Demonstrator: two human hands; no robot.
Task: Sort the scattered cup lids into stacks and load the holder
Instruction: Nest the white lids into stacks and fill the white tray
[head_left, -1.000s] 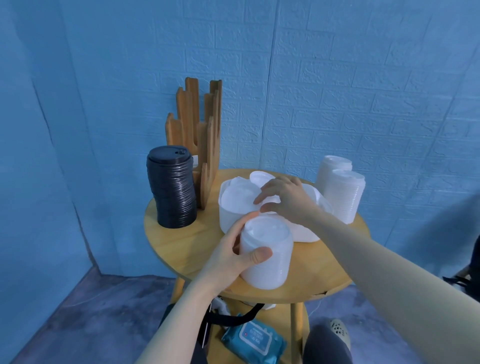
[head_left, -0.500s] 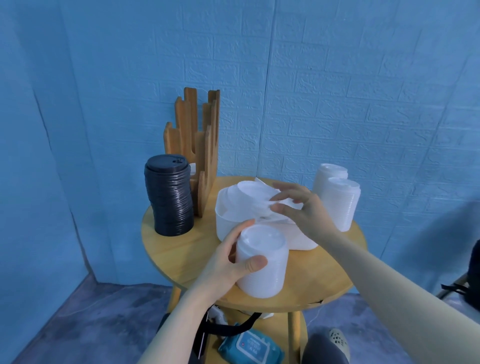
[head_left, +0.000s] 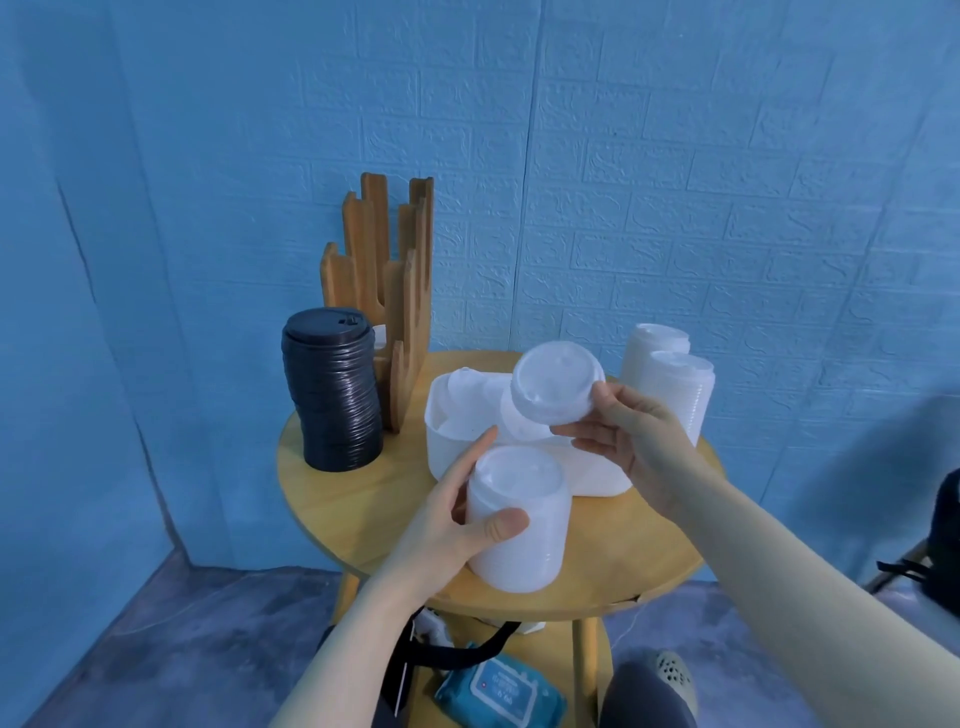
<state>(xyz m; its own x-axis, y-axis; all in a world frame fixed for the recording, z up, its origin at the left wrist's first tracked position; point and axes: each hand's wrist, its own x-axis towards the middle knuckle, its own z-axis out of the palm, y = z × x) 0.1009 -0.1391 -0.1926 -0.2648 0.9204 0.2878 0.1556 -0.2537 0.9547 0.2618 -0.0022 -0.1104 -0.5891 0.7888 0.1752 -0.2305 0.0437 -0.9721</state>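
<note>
White plastic lid pinched in my right hand, tilted above the white bin of loose lids. My left hand grips a white lid stack standing on the round tabletop. Wooden holder stands behind, beside a black lid stack.

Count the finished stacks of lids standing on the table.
4: black stack at left by the wooden holder, white stack gripped by the left hand, two white stacks at right. More may be hidden.
</note>
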